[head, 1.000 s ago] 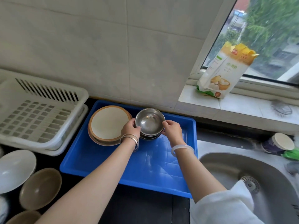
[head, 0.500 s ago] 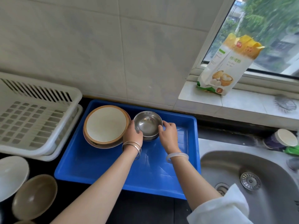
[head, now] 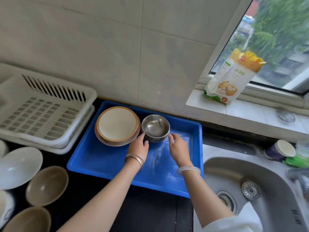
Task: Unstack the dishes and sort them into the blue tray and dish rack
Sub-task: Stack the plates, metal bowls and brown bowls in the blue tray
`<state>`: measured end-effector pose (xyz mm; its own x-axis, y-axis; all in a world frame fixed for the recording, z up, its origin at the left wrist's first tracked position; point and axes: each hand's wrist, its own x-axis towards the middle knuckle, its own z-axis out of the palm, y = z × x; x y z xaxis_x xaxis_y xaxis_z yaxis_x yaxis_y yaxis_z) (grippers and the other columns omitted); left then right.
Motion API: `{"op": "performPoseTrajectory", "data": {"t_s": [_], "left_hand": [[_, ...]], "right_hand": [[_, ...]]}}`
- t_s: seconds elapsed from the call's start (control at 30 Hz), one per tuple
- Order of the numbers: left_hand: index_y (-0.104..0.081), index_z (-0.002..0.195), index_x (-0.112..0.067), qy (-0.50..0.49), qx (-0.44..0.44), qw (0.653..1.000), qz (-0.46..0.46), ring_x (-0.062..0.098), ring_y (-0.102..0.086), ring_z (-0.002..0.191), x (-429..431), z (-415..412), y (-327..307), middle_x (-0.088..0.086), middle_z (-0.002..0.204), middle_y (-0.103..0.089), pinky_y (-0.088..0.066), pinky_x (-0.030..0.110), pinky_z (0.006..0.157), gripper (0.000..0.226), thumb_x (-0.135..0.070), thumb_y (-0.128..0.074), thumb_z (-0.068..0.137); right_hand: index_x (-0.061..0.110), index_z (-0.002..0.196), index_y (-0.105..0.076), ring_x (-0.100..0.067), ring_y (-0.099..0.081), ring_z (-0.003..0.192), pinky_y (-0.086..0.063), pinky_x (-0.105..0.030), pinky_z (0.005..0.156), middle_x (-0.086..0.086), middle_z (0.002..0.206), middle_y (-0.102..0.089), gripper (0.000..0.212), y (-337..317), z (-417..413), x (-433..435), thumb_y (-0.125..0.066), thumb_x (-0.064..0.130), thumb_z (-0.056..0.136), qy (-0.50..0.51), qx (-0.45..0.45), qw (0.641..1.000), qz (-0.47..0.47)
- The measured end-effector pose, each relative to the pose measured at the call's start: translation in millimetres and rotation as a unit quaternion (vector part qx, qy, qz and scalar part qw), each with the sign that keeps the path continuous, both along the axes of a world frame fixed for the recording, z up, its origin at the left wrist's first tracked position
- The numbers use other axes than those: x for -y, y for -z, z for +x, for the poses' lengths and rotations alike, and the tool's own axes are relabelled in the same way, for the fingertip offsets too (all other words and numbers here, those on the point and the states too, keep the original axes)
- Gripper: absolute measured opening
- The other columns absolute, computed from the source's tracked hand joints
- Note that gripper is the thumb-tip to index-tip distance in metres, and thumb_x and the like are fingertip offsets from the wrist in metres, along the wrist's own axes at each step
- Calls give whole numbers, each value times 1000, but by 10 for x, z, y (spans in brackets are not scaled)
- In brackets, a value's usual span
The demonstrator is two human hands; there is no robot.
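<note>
Reading outward from my end, I find a brown bowl (head: 46, 185) and a white bowl (head: 18, 166) waiting unsorted on the dark counter at lower left. Both forearms reach over the blue tray (head: 103, 158). The left hand (head: 138, 145) is relaxed and uncurled, its thumb tip at the near-left side of the steel bowl stack (head: 155, 128); I cannot tell whether it touches. The right hand (head: 178, 146) is loosely spread just beside the stack's right, gripping nothing. The stack sits nested in the tray's far half, just beside the plate stack (head: 117, 125); I judge that saves floor space. The white dish rack (head: 41, 114) stands just left of the tray, handy for the counter bowls.
</note>
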<state>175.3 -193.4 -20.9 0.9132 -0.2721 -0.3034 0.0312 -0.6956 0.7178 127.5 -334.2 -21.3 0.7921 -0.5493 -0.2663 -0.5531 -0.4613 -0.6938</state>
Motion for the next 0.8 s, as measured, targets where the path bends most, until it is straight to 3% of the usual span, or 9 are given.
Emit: {"op": "performPoseTrajectory", "data": {"t_s": [0.1,0.2,0.27,0.4,0.5,0.6,0.67,0.8], "left_hand": [[-54,126,-18,-10,4,1000,-30,22,-53,120,-272,-249,-76,2,131,-58,-43,33,98,34,-18,-40,95],[-61,115,-19,-54,21,998,-38,19,-59,110,-634,-535,-142,-1,119,-66,-45,27,89,28,-18,-43,94],[-64,111,-15,-94,18,994,-60,20,-61,107,-919,-715,-168,2,115,-68,-45,27,90,26,-15,-46,93],[-66,105,-14,-223,14,970,-98,12,-59,92,-1564,-1039,-158,3,109,-68,-41,22,84,23,-9,-48,91],[-64,106,-13,-331,27,937,-106,13,-58,92,-2024,-1282,-64,3,112,-66,-40,23,82,24,-4,-48,90],[-63,107,-4,-409,55,906,-90,26,-60,101,-2398,-1466,53,14,110,-64,-45,31,86,25,3,-52,86],[-64,105,-3,-425,97,900,-32,33,-53,113,-2585,-1566,145,19,114,-60,-42,41,98,27,6,-58,80],[-58,118,-5,-489,83,868,11,33,-42,125,-2946,-1734,304,22,129,-49,-34,42,107,45,6,-64,75]], "right_hand": [[8,104,-63,-28,-59,93,-40,-34,70,-6,92,-65,33,-104,-235,-178,-37,30,99,-25,6,1000,-11],[2,97,-62,-33,-61,90,-48,-42,81,-13,91,-69,36,-115,-450,-451,-39,29,98,-37,-8,999,26],[4,93,-64,-28,-64,87,-50,-42,84,-6,87,-70,32,-99,-576,-685,-41,27,96,-48,-11,997,55],[16,89,-67,-20,-65,77,-51,-35,77,4,81,-68,26,-40,-766,-1268,-43,24,94,-103,-20,989,106],[21,87,-66,-14,-64,70,-49,-29,67,8,78,-68,25,29,-826,-1726,-42,28,92,-156,-52,976,144],[21,95,-65,-12,-63,70,-46,-23,63,5,82,-68,25,115,-764,-2109,-42,30,94,-205,-72,965,147],[17,109,-63,-10,-61,70,-46,-21,61,1,89,-67,28,177,-672,-2315,-41,30,97,-230,-95,957,146],[15,132,-51,-20,-64,96,-53,-37,89,-7,112,-66,40,296,-414,-2764,-44,34,98,-281,-137,943,116]]}}
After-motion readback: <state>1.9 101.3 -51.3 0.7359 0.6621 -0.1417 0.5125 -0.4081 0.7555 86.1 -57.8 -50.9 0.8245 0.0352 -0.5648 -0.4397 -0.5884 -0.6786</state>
